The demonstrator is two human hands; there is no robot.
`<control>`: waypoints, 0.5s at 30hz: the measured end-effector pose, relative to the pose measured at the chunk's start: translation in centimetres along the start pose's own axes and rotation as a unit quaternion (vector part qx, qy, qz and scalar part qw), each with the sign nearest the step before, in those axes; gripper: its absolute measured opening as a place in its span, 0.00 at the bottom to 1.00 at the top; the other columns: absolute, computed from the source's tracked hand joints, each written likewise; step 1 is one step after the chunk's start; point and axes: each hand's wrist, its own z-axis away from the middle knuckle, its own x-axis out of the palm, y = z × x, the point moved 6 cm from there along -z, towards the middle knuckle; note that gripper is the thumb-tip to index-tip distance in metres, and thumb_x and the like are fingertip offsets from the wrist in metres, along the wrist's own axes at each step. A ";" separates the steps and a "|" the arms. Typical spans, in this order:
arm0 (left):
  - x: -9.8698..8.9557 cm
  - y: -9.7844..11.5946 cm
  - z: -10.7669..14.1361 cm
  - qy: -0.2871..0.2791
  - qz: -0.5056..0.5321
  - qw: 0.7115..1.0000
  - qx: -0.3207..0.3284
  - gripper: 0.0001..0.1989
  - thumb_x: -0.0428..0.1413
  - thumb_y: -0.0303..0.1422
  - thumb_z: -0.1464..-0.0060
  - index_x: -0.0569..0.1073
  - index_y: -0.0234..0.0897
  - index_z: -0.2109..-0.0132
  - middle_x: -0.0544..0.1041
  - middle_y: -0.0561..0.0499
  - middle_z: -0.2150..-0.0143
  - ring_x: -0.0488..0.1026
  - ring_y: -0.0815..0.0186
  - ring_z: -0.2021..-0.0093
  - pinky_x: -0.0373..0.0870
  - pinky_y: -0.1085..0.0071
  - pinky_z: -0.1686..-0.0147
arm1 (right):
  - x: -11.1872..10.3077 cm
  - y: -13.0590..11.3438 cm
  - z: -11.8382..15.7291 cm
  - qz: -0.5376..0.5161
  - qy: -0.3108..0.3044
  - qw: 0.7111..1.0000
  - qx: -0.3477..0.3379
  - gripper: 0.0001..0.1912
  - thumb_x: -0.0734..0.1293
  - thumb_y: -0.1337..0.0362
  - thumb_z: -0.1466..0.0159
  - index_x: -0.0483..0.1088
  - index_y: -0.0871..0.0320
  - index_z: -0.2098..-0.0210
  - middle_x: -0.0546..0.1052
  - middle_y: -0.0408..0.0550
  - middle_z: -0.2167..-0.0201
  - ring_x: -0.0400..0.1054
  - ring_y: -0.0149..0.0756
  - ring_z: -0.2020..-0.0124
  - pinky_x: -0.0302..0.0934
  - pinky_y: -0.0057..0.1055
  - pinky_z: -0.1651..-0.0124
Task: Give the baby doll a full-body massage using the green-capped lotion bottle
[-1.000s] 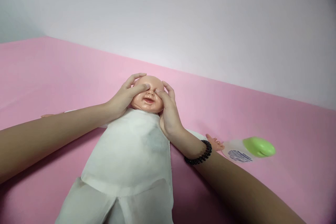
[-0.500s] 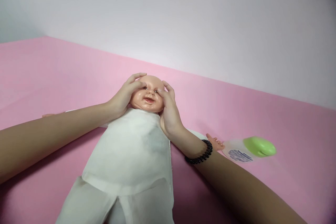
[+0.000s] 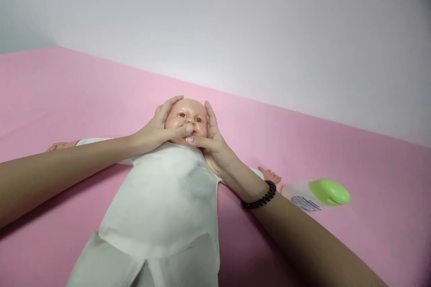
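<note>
My left grip [image 3: 155,129] and right grip [image 3: 215,149] firmly cup the glossy vinyl baby doll's head [image 3: 190,114], thumbs at its lips. The white cloth wrap [image 3: 161,206] is on; the green-capped plastic bottle [image 3: 316,193] lies apart, untouched.

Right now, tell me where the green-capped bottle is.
In the head view, the green-capped bottle lies on the pink surface toward the right, just right of the doll's hand and beyond the right forearm.

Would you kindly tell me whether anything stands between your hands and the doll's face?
Nothing visible does: the left hand and right hand touch the doll's face directly, and the white cloth wrap lies below it.
</note>
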 end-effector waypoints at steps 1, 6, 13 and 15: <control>-0.1 -0.1 0.2 -0.018 -0.015 1.000 -0.004 0.52 0.70 0.46 0.51 0.54 0.53 0.25 0.57 0.44 0.25 0.61 0.45 0.27 0.60 0.43 0.28 | -0.1 0.0 0.0 0.003 -0.003 1.000 0.002 0.68 0.79 0.70 0.50 0.38 0.24 0.26 0.65 0.40 0.32 0.72 0.41 0.38 0.69 0.49 0.33; -0.4 -0.1 1.3 -0.073 0.002 0.996 -0.050 0.56 0.68 0.46 0.46 0.42 0.58 0.22 0.54 0.48 0.22 0.55 0.45 0.23 0.61 0.47 0.27 | -0.2 0.1 -0.1 -0.017 0.002 1.000 0.013 0.63 0.76 0.72 0.46 0.41 0.23 0.26 0.62 0.40 0.30 0.73 0.39 0.39 0.63 0.51 0.29; -0.3 0.0 1.7 -0.116 0.059 0.990 -0.052 0.51 0.64 0.44 0.40 0.39 0.60 0.22 0.50 0.52 0.20 0.51 0.49 0.22 0.61 0.50 0.26 | 0.0 -0.2 0.3 -0.047 -0.007 0.999 0.006 0.61 0.73 0.77 0.47 0.44 0.28 0.25 0.62 0.43 0.30 0.69 0.40 0.35 0.63 0.52 0.29; -0.4 -0.1 1.7 -0.106 0.079 0.990 -0.051 0.50 0.64 0.43 0.41 0.43 0.60 0.22 0.50 0.51 0.20 0.52 0.48 0.22 0.62 0.51 0.27 | 0.1 -0.2 0.4 -0.033 -0.010 0.999 0.010 0.63 0.76 0.74 0.47 0.41 0.28 0.25 0.60 0.42 0.29 0.69 0.41 0.35 0.66 0.51 0.30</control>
